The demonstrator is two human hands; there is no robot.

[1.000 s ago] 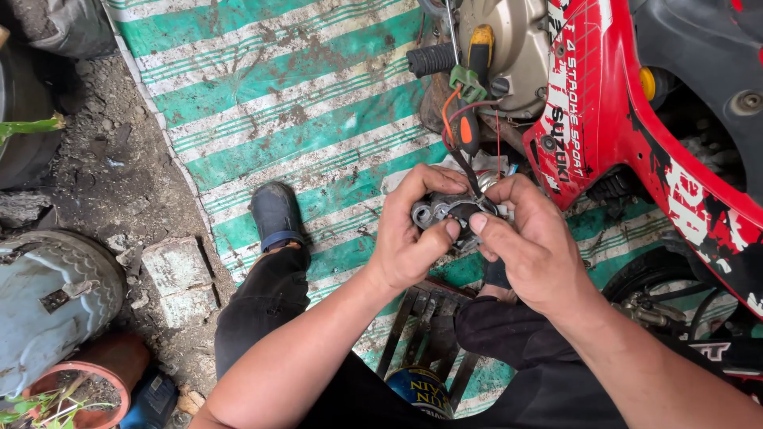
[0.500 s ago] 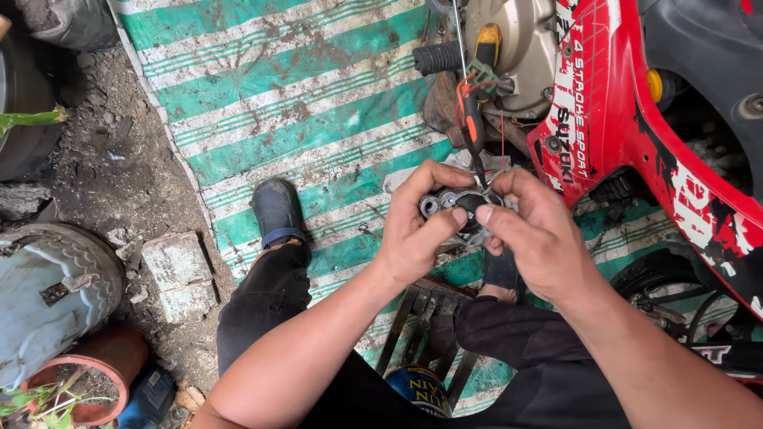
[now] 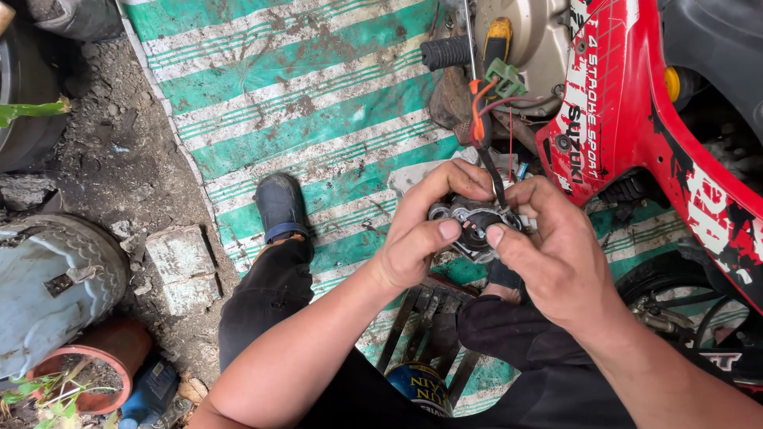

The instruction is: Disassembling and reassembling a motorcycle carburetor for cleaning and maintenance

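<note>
Both hands are clamped on a small grey metal part with wires [image 3: 474, 224]: left hand [image 3: 420, 234] and right hand [image 3: 556, 254] each pinching it, red motorbike fairing [image 3: 636, 127] just beyond.

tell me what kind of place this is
Probably an informal outdoor motorbike repair spot. A red motorbike stands on a green striped mat laid over bare dirt, and both hands hold a small wired metal part.
</note>
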